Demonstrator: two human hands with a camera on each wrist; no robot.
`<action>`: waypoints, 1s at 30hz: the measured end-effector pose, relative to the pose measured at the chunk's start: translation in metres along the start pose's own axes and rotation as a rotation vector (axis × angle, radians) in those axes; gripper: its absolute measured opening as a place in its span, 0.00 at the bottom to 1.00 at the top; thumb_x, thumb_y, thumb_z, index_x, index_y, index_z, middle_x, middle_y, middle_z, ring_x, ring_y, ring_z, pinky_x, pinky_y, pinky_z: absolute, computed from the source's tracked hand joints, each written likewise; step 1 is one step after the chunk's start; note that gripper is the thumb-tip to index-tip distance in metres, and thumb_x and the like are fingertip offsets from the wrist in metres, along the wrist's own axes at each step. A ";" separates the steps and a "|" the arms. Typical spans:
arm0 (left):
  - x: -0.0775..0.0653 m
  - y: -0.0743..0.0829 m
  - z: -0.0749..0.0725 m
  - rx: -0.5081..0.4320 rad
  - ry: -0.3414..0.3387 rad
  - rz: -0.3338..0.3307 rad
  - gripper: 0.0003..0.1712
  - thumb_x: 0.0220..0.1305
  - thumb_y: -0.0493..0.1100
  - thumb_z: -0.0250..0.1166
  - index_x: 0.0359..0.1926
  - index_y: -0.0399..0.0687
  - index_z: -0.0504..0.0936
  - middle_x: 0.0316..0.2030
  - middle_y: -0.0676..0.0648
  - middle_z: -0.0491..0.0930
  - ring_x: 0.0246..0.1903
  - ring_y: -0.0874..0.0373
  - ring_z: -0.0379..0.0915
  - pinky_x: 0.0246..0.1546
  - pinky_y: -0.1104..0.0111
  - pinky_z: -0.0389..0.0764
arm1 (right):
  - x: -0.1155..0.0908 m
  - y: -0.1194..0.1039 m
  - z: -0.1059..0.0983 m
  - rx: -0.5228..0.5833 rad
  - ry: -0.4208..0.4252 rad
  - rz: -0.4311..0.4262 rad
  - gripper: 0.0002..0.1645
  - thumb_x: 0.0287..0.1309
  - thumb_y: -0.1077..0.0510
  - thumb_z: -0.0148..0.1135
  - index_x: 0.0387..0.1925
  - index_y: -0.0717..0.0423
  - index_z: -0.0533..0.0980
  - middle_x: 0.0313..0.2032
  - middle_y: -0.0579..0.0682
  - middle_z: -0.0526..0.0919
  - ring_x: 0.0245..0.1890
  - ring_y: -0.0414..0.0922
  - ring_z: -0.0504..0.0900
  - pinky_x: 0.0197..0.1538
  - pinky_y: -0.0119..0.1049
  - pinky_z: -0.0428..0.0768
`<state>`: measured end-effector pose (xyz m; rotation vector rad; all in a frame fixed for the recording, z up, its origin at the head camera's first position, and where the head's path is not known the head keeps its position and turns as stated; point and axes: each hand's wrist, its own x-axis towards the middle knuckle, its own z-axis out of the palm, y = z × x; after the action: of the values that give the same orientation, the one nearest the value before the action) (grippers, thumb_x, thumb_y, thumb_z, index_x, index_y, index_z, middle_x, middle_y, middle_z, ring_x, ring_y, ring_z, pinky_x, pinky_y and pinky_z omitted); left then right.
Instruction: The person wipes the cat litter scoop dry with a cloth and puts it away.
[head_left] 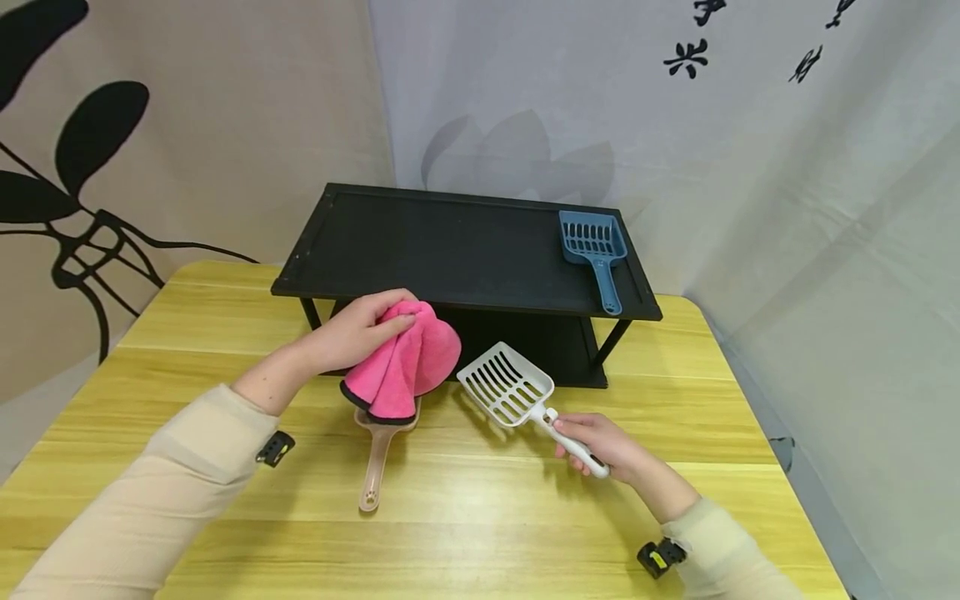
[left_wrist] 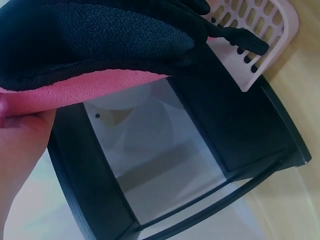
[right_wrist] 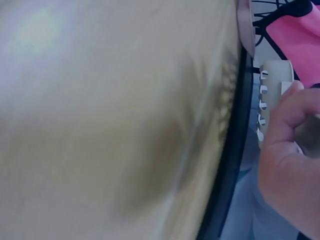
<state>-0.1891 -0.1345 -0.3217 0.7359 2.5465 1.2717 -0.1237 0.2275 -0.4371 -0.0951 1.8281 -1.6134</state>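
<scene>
In the head view my left hand (head_left: 367,329) grips a pink cloth (head_left: 408,358) with a dark edge and, in the left wrist view, a dark underside (left_wrist: 120,37). The cloth hangs over a pale pink litter scoop (head_left: 377,467), hiding most of its head; the handle points toward me on the table. My right hand (head_left: 603,446) holds a white litter scoop (head_left: 510,387) by its handle, the slotted head pointing forward and left above the table. In the right wrist view the white scoop's edge (right_wrist: 274,95) shows past my curled fingers.
A black two-level rack (head_left: 450,250) stands at the back of the wooden table (head_left: 247,533). On its top board, at the right, lies a blue litter scoop (head_left: 592,237). A pale curtain (head_left: 495,100) hangs behind the table, with another side at the right.
</scene>
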 end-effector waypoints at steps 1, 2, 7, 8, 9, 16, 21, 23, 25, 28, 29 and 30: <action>0.001 0.001 0.000 0.003 0.003 0.001 0.09 0.69 0.43 0.53 0.47 0.46 0.74 0.36 0.45 0.74 0.35 0.56 0.70 0.35 0.72 0.74 | -0.001 -0.002 -0.001 -0.003 -0.002 -0.003 0.28 0.69 0.53 0.46 0.54 0.77 0.62 0.22 0.41 0.79 0.14 0.31 0.71 0.17 0.23 0.70; 0.002 0.001 0.001 0.005 0.005 0.003 0.09 0.69 0.43 0.53 0.46 0.46 0.74 0.36 0.46 0.74 0.35 0.56 0.70 0.35 0.72 0.74 | -0.003 -0.003 -0.002 -0.008 -0.007 -0.005 0.28 0.69 0.53 0.46 0.54 0.77 0.62 0.23 0.41 0.79 0.14 0.31 0.71 0.17 0.23 0.70; 0.011 0.005 0.008 0.001 -0.007 0.008 0.09 0.68 0.43 0.54 0.47 0.47 0.75 0.36 0.45 0.73 0.35 0.56 0.69 0.34 0.72 0.74 | -0.007 -0.010 -0.002 -0.028 -0.021 0.001 0.29 0.69 0.52 0.47 0.55 0.78 0.62 0.23 0.41 0.80 0.14 0.31 0.71 0.17 0.23 0.70; 0.012 0.006 0.011 -0.005 -0.014 0.010 0.09 0.68 0.42 0.54 0.47 0.47 0.75 0.36 0.45 0.73 0.36 0.56 0.69 0.35 0.71 0.74 | -0.007 -0.011 -0.001 -0.033 -0.023 0.004 0.30 0.68 0.52 0.47 0.55 0.77 0.62 0.23 0.41 0.80 0.14 0.31 0.70 0.18 0.23 0.70; 0.014 0.007 0.014 -0.013 -0.022 0.009 0.09 0.68 0.42 0.54 0.47 0.47 0.75 0.37 0.45 0.73 0.35 0.56 0.70 0.34 0.71 0.74 | -0.007 -0.013 0.001 -0.037 -0.019 0.010 0.30 0.68 0.52 0.48 0.56 0.77 0.62 0.23 0.41 0.80 0.13 0.31 0.70 0.17 0.23 0.70; 0.026 0.005 0.046 -0.045 -0.038 0.013 0.09 0.67 0.43 0.56 0.47 0.49 0.75 0.36 0.46 0.75 0.31 0.58 0.72 0.32 0.70 0.75 | -0.004 -0.024 0.017 -0.052 -0.020 0.023 0.30 0.67 0.51 0.49 0.54 0.76 0.65 0.22 0.42 0.79 0.12 0.32 0.69 0.16 0.24 0.68; 0.032 0.000 0.074 0.023 -0.035 0.066 0.08 0.66 0.44 0.58 0.44 0.50 0.77 0.35 0.49 0.77 0.32 0.60 0.70 0.34 0.71 0.73 | -0.003 -0.035 0.026 -0.074 -0.019 0.000 0.28 0.67 0.51 0.50 0.53 0.75 0.66 0.21 0.43 0.79 0.11 0.32 0.69 0.15 0.24 0.66; 0.032 0.000 0.083 0.091 -0.060 0.097 0.08 0.65 0.45 0.58 0.44 0.51 0.78 0.33 0.52 0.77 0.31 0.62 0.69 0.34 0.72 0.72 | -0.003 -0.041 0.029 -0.073 -0.023 -0.014 0.28 0.67 0.52 0.49 0.53 0.75 0.66 0.21 0.43 0.78 0.11 0.32 0.68 0.15 0.24 0.66; 0.032 0.001 0.089 0.179 -0.102 0.126 0.08 0.65 0.47 0.59 0.43 0.52 0.79 0.29 0.55 0.75 0.27 0.64 0.67 0.32 0.74 0.70 | -0.003 -0.046 0.031 -0.064 -0.032 -0.019 0.28 0.67 0.52 0.49 0.53 0.76 0.66 0.20 0.43 0.78 0.11 0.32 0.68 0.15 0.24 0.65; 0.032 0.004 0.093 0.293 -0.189 0.156 0.10 0.65 0.49 0.59 0.43 0.52 0.78 0.24 0.56 0.73 0.22 0.66 0.65 0.28 0.75 0.68 | -0.003 -0.050 0.032 -0.045 -0.053 -0.025 0.27 0.67 0.53 0.48 0.53 0.77 0.65 0.20 0.43 0.77 0.11 0.32 0.68 0.15 0.23 0.65; 0.032 0.005 0.094 0.313 -0.223 0.150 0.11 0.65 0.50 0.59 0.45 0.52 0.77 0.24 0.55 0.73 0.22 0.66 0.65 0.28 0.75 0.68 | -0.003 -0.051 0.032 -0.039 -0.059 -0.023 0.27 0.67 0.54 0.48 0.53 0.77 0.65 0.20 0.43 0.77 0.11 0.32 0.68 0.15 0.23 0.65; 0.032 0.006 0.093 0.309 -0.259 0.136 0.14 0.64 0.51 0.59 0.47 0.52 0.76 0.26 0.54 0.74 0.22 0.65 0.66 0.28 0.74 0.69 | -0.003 -0.051 0.031 -0.029 -0.066 -0.021 0.27 0.68 0.54 0.47 0.53 0.77 0.64 0.20 0.42 0.77 0.11 0.31 0.67 0.15 0.22 0.65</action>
<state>-0.1781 -0.0508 -0.3719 1.0742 2.5364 0.7595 -0.1239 0.1915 -0.3899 -0.1788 1.8059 -1.5796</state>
